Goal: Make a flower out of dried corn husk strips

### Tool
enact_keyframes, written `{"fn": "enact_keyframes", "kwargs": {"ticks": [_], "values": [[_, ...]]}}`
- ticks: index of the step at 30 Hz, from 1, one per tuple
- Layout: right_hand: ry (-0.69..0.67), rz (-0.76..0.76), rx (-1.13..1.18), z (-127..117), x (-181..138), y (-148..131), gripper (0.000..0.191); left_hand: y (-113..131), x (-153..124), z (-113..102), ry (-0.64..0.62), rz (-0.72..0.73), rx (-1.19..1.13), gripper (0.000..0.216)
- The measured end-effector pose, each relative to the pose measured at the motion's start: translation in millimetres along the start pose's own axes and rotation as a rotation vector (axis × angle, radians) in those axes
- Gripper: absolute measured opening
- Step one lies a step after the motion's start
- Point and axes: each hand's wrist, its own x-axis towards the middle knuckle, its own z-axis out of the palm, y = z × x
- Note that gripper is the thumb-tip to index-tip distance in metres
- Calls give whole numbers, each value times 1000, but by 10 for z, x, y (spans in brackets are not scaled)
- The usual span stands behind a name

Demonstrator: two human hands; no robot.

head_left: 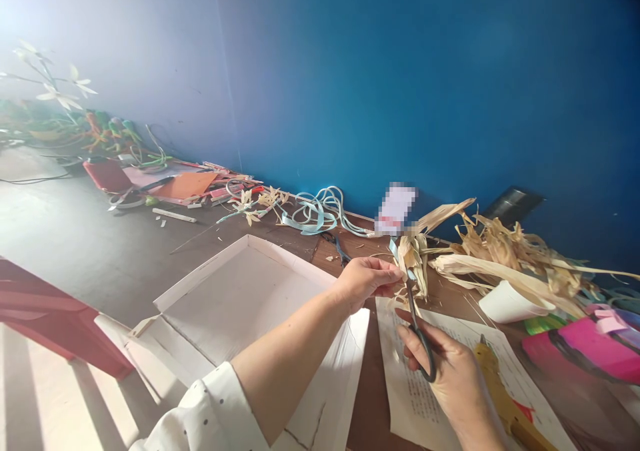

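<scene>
My left hand (365,281) is closed in a pinch near the middle of the head view, on a small piece of dried corn husk (401,294) largely covered by the fingers. In my right hand (447,364) are dark-handled scissors (426,350), with fingers through the loops. Their blades point up and away, right beside my left fingertips; whether they touch the husk I cannot tell. Just behind the fingertips lies a bunch of dried husks (419,264). More husks (493,248) are heaped to the right against the wall.
A white shallow box lid (240,291) lies beneath my left arm. Under my right hand is a printed sheet (400,384) with a yellow glue gun (495,378). A white paper cup (513,302) rests on its side. Pale blue cord (325,211) and husk flowers (249,204) line the back.
</scene>
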Motion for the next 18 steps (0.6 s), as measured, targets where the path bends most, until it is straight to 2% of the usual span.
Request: {"fn": "enact_keyframes", "kwargs": {"ticks": [8,13,18], "values": [[31,16,58,-40,-49,-54,42,27,-20,16,4,-4,-12,44],[49,59,80,-30,-69,-96,49,24,-15,13,11,-9,-14,42],[68,54,71,-73,-27,-39,42,27,-20,17,21,-39,17,38]]}}
